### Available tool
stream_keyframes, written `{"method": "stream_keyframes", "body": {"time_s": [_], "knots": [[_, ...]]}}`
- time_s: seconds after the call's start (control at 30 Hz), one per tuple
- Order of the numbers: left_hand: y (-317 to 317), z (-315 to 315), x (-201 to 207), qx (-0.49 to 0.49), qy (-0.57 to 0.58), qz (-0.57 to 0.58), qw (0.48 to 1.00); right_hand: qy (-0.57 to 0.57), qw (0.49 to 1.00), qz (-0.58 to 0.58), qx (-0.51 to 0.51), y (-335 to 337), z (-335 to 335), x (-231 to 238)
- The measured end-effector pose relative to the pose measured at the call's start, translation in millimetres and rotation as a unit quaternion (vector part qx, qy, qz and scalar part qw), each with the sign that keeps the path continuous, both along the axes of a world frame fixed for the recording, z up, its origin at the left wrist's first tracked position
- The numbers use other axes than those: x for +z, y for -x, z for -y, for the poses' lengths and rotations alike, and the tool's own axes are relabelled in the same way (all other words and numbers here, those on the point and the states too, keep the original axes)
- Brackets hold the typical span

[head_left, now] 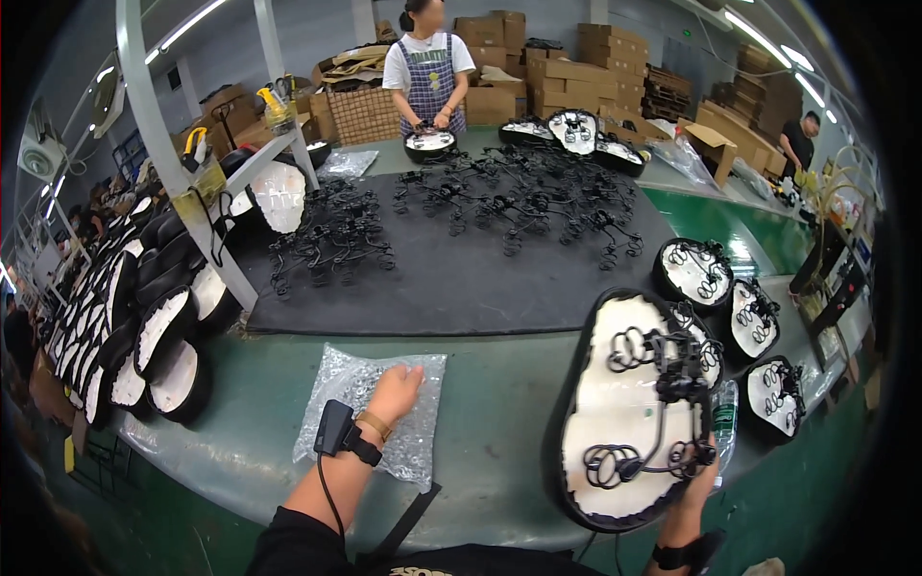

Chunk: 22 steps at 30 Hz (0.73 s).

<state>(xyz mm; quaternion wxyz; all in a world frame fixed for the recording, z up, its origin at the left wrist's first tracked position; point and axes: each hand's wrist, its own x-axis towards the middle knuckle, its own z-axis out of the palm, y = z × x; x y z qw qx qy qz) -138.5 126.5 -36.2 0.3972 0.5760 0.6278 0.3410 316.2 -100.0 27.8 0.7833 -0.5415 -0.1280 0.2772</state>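
On the green bench, left hand [392, 392] flat, fingers released on bag of screws [375, 408], right hand [699, 477], mostly hidden, apparently grasping saddle [615, 413].

Green table [499, 403]: black mat [461, 259] at 12 o'clock, wire frames [519, 206] spread over it. Clear bag [370, 413] at 7. Saddles [740, 317] at 3, more [154, 336] at 9.
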Motion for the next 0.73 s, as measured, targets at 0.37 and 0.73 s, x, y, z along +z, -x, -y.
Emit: {"method": "stream_keyframes", "body": {"time_s": [0.37,0.73], "knots": [[-115.7,-3.9,71.4,-0.036,0.041,0.173,0.983,0.035,0.964,0.261,0.026,-73.4,37.2,-6.9],[-273.5,-72.7,54.8,-0.071,-0.149,0.192,0.967,0.019,0.956,0.231,0.18,-123.0,45.0,-37.8]]}}
